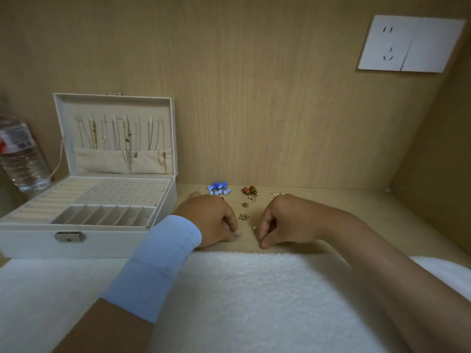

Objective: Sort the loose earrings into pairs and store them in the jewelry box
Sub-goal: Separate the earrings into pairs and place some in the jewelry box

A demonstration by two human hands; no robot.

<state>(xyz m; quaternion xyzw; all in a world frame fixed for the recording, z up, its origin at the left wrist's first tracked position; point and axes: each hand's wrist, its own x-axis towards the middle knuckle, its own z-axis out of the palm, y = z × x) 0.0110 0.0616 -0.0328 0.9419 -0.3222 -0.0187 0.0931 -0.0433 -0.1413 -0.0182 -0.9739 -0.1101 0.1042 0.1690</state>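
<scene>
Hunting for a matching pair.
Pinching a tiny silver earring [236, 235] in the left grip [211, 220]; curled right grip [285, 221], cannot tell. Find its twin before boxing.

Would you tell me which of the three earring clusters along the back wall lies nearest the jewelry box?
The blue beaded cluster, leftmost of the three, beyond the left hand; the orange cluster and pale gold cluster lie farther right.

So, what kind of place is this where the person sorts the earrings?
Probably a private room at home or in a dormitory: a wood-panelled desk nook with a wall socket, an open jewelry box beside a water bottle, and a white towel.
</scene>
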